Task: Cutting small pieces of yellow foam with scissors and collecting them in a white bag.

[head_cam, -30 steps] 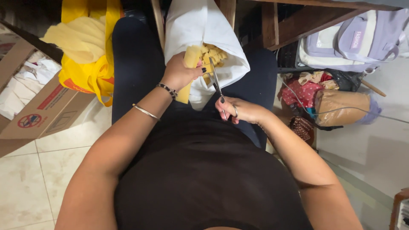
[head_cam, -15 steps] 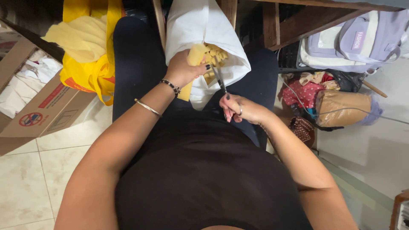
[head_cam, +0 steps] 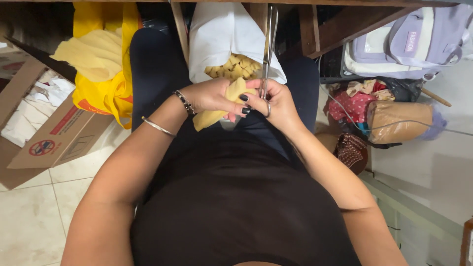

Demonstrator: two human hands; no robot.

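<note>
Head view looked straight down on a seated person in a black top, both hands meeting over the lap. The left hand (head_cam: 214, 96), wearing a dark beaded bracelet (head_cam: 185, 102) and a thin silver bangle (head_cam: 158, 126), was closed on a soft pale-yellow piece of cloth (head_cam: 217, 111): thumb and dark-nailed fingers (head_cam: 244, 98) pinched together on its upper edge, the rest of the piece hanging toward 7 o'clock under the palm. The right hand (head_cam: 278, 103) was wrapped around the handles of a pair of long, slim metal scissors (head_cam: 268, 49), fingers curled tight, one through a ring handle; the blades pointed to 12 o'clock and appeared nearly together, though I cannot tell whether their edges met the cloth. The two hands touched at the fingertips.

Directly at 12 o'clock from the hands, a white plastic bag (head_cam: 221, 34) stood open between the knees, holding small pale-yellow cut cloth squares (head_cam: 235, 68). At 9 to 10 o'clock lay a yellow bag with folded yellow cloth (head_cam: 101, 59) and a flattened brown cardboard box (head_cam: 54, 143). At 2 o'clock sat a lilac-and-white backpack (head_cam: 409, 42); at 3 o'clock, a tan rolled bundle (head_cam: 399, 120).

For a clean cut, in my judgement, the cloth wanted to be kept taut by the pinching fingers, with those fingertips clear of the blade line, and the work held above the bag's mouth.
</note>
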